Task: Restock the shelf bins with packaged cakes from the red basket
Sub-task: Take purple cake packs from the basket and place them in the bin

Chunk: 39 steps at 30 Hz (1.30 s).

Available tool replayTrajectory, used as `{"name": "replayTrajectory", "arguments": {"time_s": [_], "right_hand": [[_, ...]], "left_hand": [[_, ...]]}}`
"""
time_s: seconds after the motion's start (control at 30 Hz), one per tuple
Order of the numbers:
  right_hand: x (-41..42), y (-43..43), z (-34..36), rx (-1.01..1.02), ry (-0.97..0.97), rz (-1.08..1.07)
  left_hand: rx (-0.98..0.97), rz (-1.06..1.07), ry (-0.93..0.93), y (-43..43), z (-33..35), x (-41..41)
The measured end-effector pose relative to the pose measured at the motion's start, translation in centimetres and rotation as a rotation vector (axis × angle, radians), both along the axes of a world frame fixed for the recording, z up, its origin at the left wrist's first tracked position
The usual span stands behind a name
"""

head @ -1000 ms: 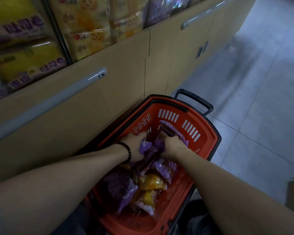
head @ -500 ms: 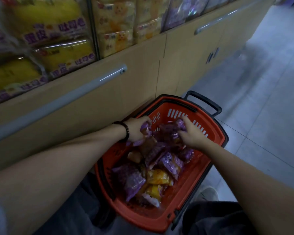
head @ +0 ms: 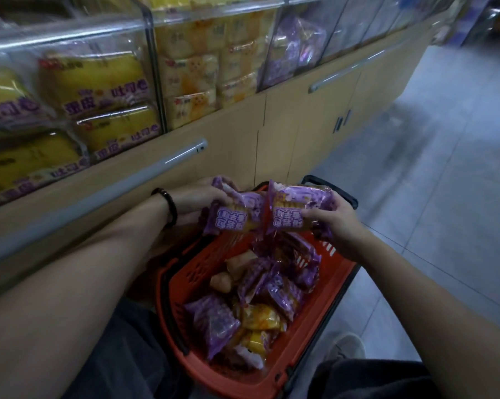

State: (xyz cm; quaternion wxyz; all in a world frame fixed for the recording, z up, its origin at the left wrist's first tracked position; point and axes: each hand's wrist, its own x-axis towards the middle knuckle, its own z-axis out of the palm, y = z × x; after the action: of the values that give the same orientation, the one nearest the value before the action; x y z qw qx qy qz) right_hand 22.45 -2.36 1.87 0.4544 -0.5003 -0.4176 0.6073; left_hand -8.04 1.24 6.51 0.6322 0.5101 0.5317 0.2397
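The red basket (head: 306, 352) stands on the floor below me, holding several purple and yellow cake packets (head: 266, 289). Above its far rim my left hand (head: 195, 201) grips one purple cake packet (head: 234, 214). My right hand (head: 336, 221) grips a second purple cake packet (head: 297, 208) right beside the first, the two touching. Clear shelf bins run along the upper left: one with purple packets (head: 293, 53), one with pale yellow packs (head: 208, 79), one with big yellow cakes (head: 99, 93).
Beige cabinet doors with long grey handle bars (head: 168, 162) sit under the bins, close to the basket's left side. The basket's black pull handle (head: 333, 187) points away from me. Grey tiled floor (head: 444, 182) stretches to the right. My knees and a shoe (head: 348, 345) frame the basket.
Both hands have risen out of the basket, each lifting a purple packet above the rim. My view has tilted up, bringing the shelf bins into sight.
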Motion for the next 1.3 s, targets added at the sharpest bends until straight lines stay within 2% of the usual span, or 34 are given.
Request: {"name": "replayTrajectory", "arguments": {"time_s": [0.1,0.23,0.33,0.53,0.67,0.87,0.97,1.07,1.13,1.17,1.23,1.3], "right_hand": [[-0.3,-0.4,1.5,0.059,0.016,0.017],[-0.3,-0.9,3.6,0.066,0.205,0.066],[-0.2,-1.1,4.4,0.096,0.227,0.087],[-1.9,-1.8,5.1,0.049,0.273,-0.024],[-2.8,-1.8,5.7,0.038,0.304,-0.058],[-5.5,-1.4,5.1,0.005,0.234,-0.188],[-6.8,-1.1,4.3,0.004,0.1,-0.225],[-7.7,-0.6,4.6,-0.107,-0.03,-0.238],[-8.2,-0.5,5.0,-0.204,0.026,-0.218],[-8.5,-0.6,5.4,-0.221,0.107,-0.142],[-9.4,-0.8,6.2,-0.164,0.249,-0.049],[-9.8,-1.0,6.8,-0.091,0.279,-0.106]], "left_hand": [[0.041,0.018,-0.072,-0.5,1.3,-0.3],[0.093,0.008,-0.1,-1.4,2.5,-0.2],[0.1,0.036,-0.103,-1.7,2.7,-0.1],[0.017,0.09,-0.226,-2.5,3.1,1.7],[-0.026,0.047,-0.263,-3.0,2.8,3.3],[0.023,-0.063,-0.393,-3.2,1.7,4.2],[-0.031,-0.068,-0.42,-3.0,1.6,4.4],[0.016,0.021,-0.528,-3.3,2.2,5.2],[0.021,0.09,-0.593,-3.2,2.4,5.7],[0.015,0.105,-0.625,-3.1,2.4,5.9],[0.049,0.112,-0.658,-3.2,2.8,6.4],[0.132,0.128,-0.588,-3.7,3.9,6.5]]}}
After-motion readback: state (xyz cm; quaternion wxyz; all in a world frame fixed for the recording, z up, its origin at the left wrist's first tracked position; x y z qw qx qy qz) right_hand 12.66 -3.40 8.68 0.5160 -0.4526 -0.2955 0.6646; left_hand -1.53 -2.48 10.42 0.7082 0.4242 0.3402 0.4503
